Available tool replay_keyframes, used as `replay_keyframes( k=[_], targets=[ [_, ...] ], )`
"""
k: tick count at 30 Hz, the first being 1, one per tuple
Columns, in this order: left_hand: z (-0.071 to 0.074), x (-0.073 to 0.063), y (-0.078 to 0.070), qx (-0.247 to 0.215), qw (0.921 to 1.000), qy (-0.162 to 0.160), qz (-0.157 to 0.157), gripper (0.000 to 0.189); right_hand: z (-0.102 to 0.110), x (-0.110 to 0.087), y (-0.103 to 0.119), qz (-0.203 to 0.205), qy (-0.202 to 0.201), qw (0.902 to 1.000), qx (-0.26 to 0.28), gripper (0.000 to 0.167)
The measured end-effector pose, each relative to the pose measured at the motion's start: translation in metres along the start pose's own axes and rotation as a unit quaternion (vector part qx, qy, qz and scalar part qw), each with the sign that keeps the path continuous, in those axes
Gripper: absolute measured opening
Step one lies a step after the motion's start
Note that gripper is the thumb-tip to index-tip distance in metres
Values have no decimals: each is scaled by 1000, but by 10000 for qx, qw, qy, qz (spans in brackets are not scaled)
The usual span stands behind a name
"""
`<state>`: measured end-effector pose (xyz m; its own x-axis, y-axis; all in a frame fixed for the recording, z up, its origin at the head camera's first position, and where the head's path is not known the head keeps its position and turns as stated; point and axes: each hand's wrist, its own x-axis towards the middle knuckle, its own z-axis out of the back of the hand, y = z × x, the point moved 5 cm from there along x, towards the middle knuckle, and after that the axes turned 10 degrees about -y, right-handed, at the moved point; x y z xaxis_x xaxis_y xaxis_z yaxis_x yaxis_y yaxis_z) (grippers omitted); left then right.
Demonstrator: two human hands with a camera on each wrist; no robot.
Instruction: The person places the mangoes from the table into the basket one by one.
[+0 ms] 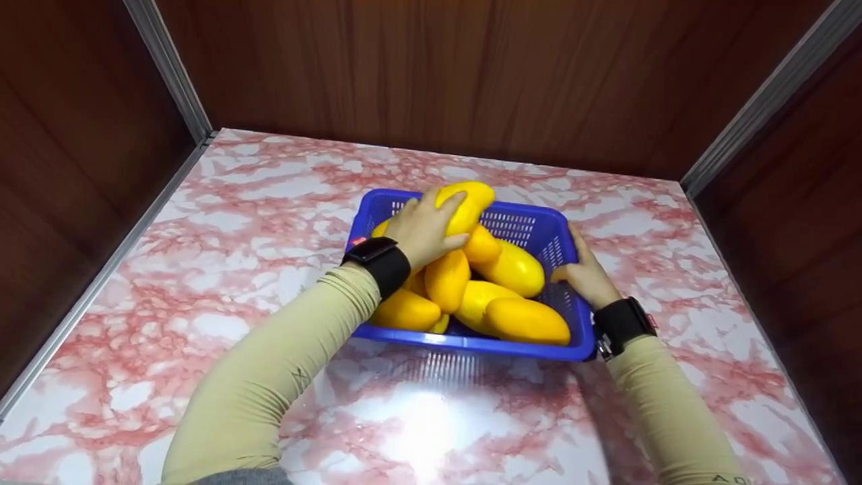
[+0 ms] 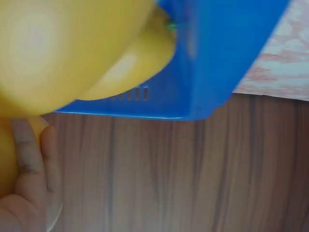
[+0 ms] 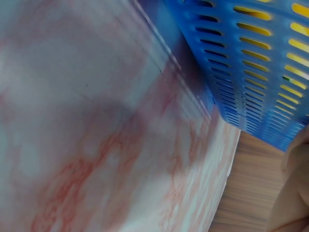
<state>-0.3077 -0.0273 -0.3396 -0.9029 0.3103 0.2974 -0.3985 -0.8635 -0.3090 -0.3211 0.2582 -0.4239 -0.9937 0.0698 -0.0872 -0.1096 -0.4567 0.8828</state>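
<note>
My left hand [image 1: 423, 228] grips a yellow mango [image 1: 473, 202] above the pile at the far left part of a blue plastic basket [image 1: 465, 343]. Its fingers [image 2: 30, 164] curl against the fruit in the left wrist view. Several more mangoes lie heaped below, among them one at the front right [image 1: 528, 321] and one near the middle [image 1: 515, 268]. On the basket's right wall is my right hand [image 1: 591, 276], holding the rim with the thumb inside and fingers outside. In the right wrist view yellow fruit shows through the slotted wall [image 3: 256, 72].
The basket stands on a table [image 1: 222, 323] with a red and white marbled top. Dark wood panels [image 1: 431, 81] rise behind it and at both sides, joined by metal corner strips [image 1: 168, 64]. A bright light reflection lies on the tabletop in front of the basket.
</note>
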Motion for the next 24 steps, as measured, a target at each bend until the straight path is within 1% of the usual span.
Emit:
replay_keyframes(
  k=[4,11,15,24],
  targets=[
    [-3,2,-11,-8,9998,61,-177,71,1,0,0,-48,-29,10000,0,111],
    [-13,5,-29,-16,9992,249,-298,71,0,-1,0,-106,32,9999,9,111],
    [-18,7,-39,153,9985,280,-443,70,0,-2,0,-41,23,10000,61,112],
    [-25,10,-55,405,9970,348,-565,69,-1,-2,0,12,44,9999,157,111]
  ],
)
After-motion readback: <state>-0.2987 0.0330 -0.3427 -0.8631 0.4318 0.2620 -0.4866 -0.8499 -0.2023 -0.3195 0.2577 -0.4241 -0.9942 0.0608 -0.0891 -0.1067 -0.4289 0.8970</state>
